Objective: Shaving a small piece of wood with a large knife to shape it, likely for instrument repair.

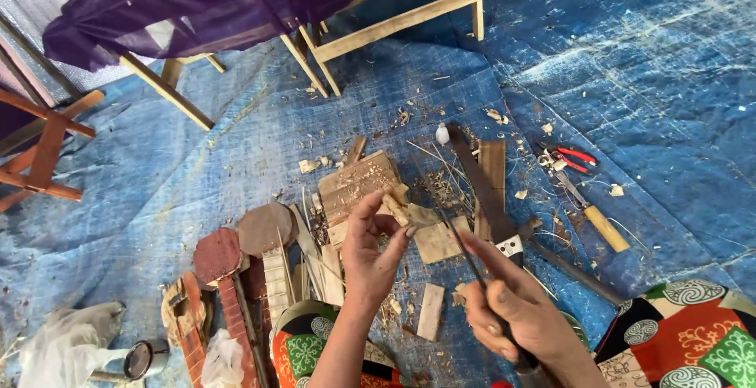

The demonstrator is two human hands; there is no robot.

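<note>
My left hand [370,242] pinches a small pale wood piece [396,208] between thumb and fingers, held up above the blue tarp [236,136]. My right hand [512,305] grips the handle of a thin dark blade [461,246]. The blade's tip reaches up to the underside of the wood piece. Both hands hover over a scored wooden block [358,183] and loose wood offcuts [431,309].
A large machete [480,187] lies right of the block. Red-handled pliers [571,157] and a yellow-handled tool [602,227] lie farther right. Small wooden guitar-shaped models [228,278] sit at lower left, a wooden stand [394,26] at the back, patterned cloth [685,333] over my knees.
</note>
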